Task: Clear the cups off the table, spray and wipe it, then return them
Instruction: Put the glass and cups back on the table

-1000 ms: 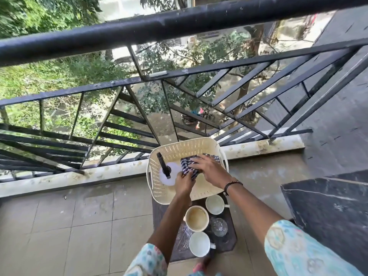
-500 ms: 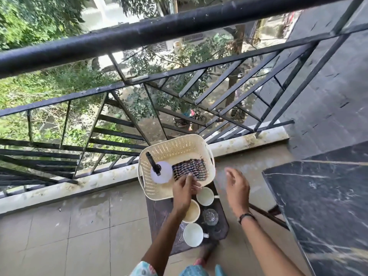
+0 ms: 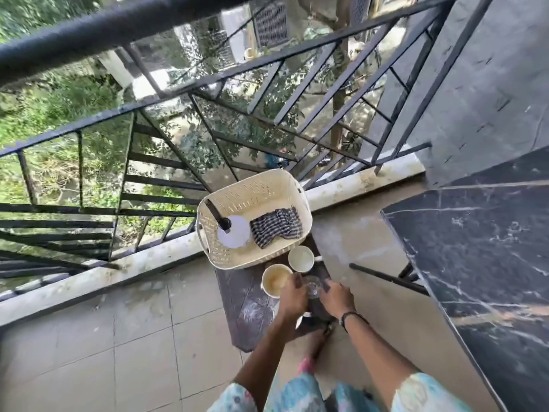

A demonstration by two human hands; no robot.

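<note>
A small dark table (image 3: 240,295) holds a cream basket (image 3: 252,181), a coffee-stained cup (image 3: 274,279), a clean white cup (image 3: 301,258) and a clear glass (image 3: 312,286). In the basket lie a white spray bottle (image 3: 233,231) with a black nozzle and a checked cloth (image 3: 276,223). My left hand (image 3: 292,297) is at the glass's left side and covers a third cup, of which only a sliver (image 3: 275,311) shows. My right hand (image 3: 335,297) curls at the glass's right side. Blur hides whether either hand grips anything.
A black marble tabletop (image 3: 475,248) stands close on the right, with a dark bar (image 3: 386,278) beneath it. A black metal railing (image 3: 208,90) on a pale ledge (image 3: 89,278) runs behind the basket. Tiled floor (image 3: 104,352) lies to the left.
Both hands left the basket, with the cloth now lying in it, and came down to the glass among the cups. The view tilted toward the marble tabletop.
</note>
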